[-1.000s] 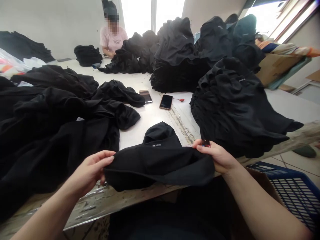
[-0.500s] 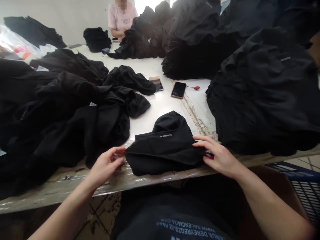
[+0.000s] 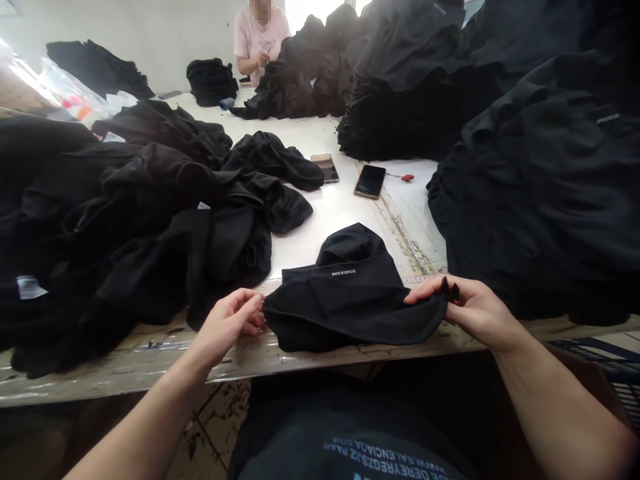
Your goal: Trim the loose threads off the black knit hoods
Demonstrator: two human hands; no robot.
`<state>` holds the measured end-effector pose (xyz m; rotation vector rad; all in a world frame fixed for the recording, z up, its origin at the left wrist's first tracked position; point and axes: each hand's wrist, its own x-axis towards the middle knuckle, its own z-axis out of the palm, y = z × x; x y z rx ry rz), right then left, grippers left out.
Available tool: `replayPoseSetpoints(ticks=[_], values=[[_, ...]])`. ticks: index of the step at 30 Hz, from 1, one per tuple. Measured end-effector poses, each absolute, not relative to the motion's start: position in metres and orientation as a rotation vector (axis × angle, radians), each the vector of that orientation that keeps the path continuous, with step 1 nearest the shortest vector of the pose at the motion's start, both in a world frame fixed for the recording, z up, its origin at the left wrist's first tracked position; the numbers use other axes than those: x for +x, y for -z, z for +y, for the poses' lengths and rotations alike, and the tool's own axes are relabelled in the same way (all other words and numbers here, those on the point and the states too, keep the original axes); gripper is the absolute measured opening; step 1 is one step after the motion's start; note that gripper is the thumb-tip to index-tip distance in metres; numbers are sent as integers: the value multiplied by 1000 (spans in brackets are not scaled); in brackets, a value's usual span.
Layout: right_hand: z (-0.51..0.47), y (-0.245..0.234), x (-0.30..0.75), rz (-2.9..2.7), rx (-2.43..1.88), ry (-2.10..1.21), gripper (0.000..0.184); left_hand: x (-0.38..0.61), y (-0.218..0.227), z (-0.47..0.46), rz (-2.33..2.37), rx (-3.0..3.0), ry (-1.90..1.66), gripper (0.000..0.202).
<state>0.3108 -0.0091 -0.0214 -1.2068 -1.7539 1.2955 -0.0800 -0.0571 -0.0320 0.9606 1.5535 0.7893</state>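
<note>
A black fabric hood (image 3: 350,293) with white ROCKBROS lettering lies at the near edge of the white table (image 3: 330,220). My left hand (image 3: 227,323) pinches its left hem with curled fingers. My right hand (image 3: 470,310) grips the right hem, and a small dark tool shows between its fingers. The hood is stretched flat between both hands.
Heaps of black garments lie to the left (image 3: 130,220) and in tall stacks to the right (image 3: 540,193) and at the back (image 3: 400,87). Two phones (image 3: 371,181) (image 3: 325,167) lie mid-table. A person in a pink shirt (image 3: 261,40) works at the far end.
The hood came down from a raised hold onto the table edge. Both hands now pull its hems apart, and my view has tilted down and shifted left.
</note>
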Motion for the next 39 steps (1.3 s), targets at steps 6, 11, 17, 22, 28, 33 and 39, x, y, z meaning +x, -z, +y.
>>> replayPoseSetpoints(ticks=[6,11,17,22,28,33,39], values=[[-8,7,308,-1876,-1100,-1317,18,-73,35,-51,1634,943,-769,42],[0,13,308,-1782,-1423,-1298,26,-70,35,-56,1501,896,-897,38],[21,35,301,-1810,-1700,-1138,33,-69,29,-65,1342,767,-1051,33],[27,40,291,-2002,-1868,-648,25,-63,19,-68,1252,654,-1077,33],[-2,5,225,-2160,-1261,-418,20,-38,13,-66,1175,616,-1071,38],[-31,7,174,-2465,-796,-819,14,-21,16,-69,1159,502,-1022,51],[-46,34,176,-2470,-845,-678,12,-15,25,-80,1041,474,-949,26]])
